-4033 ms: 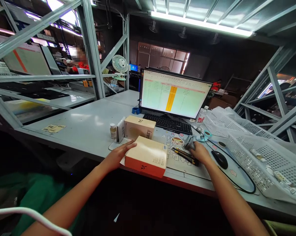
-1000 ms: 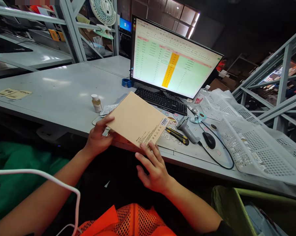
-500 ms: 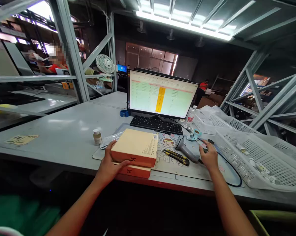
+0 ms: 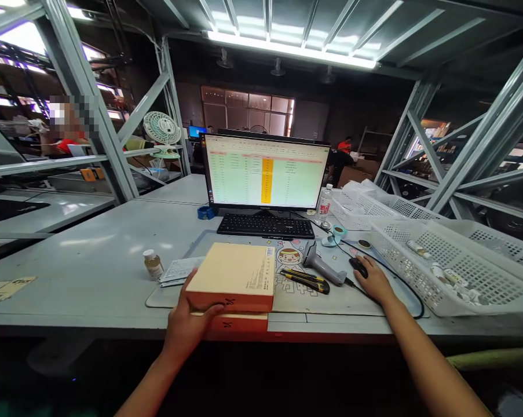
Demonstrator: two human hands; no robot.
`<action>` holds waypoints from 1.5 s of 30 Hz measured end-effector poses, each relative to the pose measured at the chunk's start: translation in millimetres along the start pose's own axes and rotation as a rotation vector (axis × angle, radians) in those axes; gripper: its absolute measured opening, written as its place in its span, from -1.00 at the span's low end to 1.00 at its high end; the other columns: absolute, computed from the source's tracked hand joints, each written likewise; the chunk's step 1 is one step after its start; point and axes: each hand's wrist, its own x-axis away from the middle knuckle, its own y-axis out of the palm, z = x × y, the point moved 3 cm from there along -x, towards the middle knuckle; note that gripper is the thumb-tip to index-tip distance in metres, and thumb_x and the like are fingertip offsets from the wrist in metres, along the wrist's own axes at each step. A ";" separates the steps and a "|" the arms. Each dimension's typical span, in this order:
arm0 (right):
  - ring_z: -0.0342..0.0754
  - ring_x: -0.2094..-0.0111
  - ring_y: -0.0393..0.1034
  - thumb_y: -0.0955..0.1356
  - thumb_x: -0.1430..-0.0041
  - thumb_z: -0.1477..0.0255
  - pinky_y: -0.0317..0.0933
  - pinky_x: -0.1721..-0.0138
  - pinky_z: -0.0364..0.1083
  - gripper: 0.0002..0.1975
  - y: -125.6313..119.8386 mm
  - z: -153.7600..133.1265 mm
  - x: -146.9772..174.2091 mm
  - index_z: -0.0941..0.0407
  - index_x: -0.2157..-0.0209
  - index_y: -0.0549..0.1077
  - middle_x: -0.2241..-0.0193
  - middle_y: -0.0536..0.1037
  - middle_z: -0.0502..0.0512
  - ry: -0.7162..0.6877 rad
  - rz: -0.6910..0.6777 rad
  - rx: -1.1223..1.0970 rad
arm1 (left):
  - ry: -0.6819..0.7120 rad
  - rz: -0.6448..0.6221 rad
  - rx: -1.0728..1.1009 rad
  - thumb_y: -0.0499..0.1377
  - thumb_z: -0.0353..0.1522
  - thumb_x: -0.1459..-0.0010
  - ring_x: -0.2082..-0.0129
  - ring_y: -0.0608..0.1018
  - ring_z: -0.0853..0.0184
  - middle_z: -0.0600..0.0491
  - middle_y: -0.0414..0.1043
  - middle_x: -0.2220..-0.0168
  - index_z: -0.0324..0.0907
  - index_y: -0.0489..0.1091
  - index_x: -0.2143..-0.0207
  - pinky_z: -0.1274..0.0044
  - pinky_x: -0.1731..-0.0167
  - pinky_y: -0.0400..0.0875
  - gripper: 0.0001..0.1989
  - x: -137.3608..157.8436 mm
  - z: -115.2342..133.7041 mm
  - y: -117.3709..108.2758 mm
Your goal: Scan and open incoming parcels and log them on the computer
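While the upper box (image 4: 233,271), already stacked, is grasped by the left hand (image 4: 185,325) and the mouse (image 4: 357,266) by the right hand (image 4: 376,284), the scanner (image 4: 326,269) is left unheld.

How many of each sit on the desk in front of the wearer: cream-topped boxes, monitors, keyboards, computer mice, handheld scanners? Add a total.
Cream-topped boxes: 2
Monitor: 1
Keyboard: 1
Computer mouse: 1
Handheld scanner: 1
Total: 6
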 end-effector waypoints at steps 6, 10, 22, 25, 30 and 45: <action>0.27 -0.26 0.42 0.24 -0.44 0.24 0.30 -0.34 0.24 -0.42 9.2 4.1 -0.7 0.13 -0.37 0.48 -0.36 0.41 0.37 0.029 0.059 0.044 | 0.127 0.135 0.012 0.38 0.06 -0.15 -0.31 0.55 -0.14 -0.16 0.46 -0.37 -0.07 0.23 -0.50 0.15 -0.29 0.49 -0.04 18.2 -1.3 11.3; 0.26 -0.28 0.40 0.27 -0.43 0.27 0.30 -0.35 0.23 -0.45 7.9 2.7 1.7 0.12 -0.34 0.51 -0.34 0.42 0.36 0.030 0.083 0.046 | 0.088 0.187 0.007 0.37 0.04 -0.17 -0.28 0.56 -0.17 -0.20 0.47 -0.34 -0.09 0.17 -0.52 0.08 -0.29 0.48 -0.02 22.6 -10.0 16.5; 0.22 -0.23 0.43 0.30 -0.38 0.31 0.35 -0.30 0.20 -0.50 6.9 2.9 1.0 0.09 -0.25 0.59 -0.28 0.47 0.33 0.040 0.114 0.038 | -0.111 0.194 -0.003 0.41 0.21 0.15 0.08 0.66 -0.21 -0.20 0.61 0.12 -0.19 0.43 -0.02 0.05 0.06 0.64 -0.14 15.9 -35.2 12.3; 0.24 -0.22 0.43 0.29 -0.38 0.29 0.36 -0.29 0.21 -0.48 5.7 2.5 1.4 0.11 -0.27 0.57 -0.29 0.46 0.35 0.050 0.118 0.042 | -0.172 0.154 0.046 0.42 0.20 0.26 0.23 0.66 -0.15 -0.14 0.60 0.29 -0.13 0.41 0.16 0.12 0.21 0.65 -0.24 13.4 -34.1 11.1; 0.28 -0.20 0.43 0.28 -0.38 0.26 0.35 -0.28 0.25 -0.44 4.9 5.4 2.2 0.14 -0.30 0.54 -0.30 0.45 0.39 0.047 0.097 0.046 | -0.146 0.184 0.100 0.41 0.15 0.26 0.26 0.66 -0.10 -0.12 0.59 0.32 -0.09 0.37 0.24 0.17 0.25 0.65 -0.33 14.9 -23.1 12.2; 0.38 -0.26 0.40 0.25 -0.35 0.09 0.32 -0.29 0.32 -0.36 6.7 25.9 0.9 0.14 -0.27 0.56 -0.27 0.47 0.43 -0.012 0.131 0.007 | 0.354 0.255 0.114 0.38 0.26 -0.09 -0.31 0.55 -0.14 -0.27 0.54 -0.25 -0.14 0.37 -0.35 0.11 -0.31 0.50 -0.03 15.3 14.2 -18.0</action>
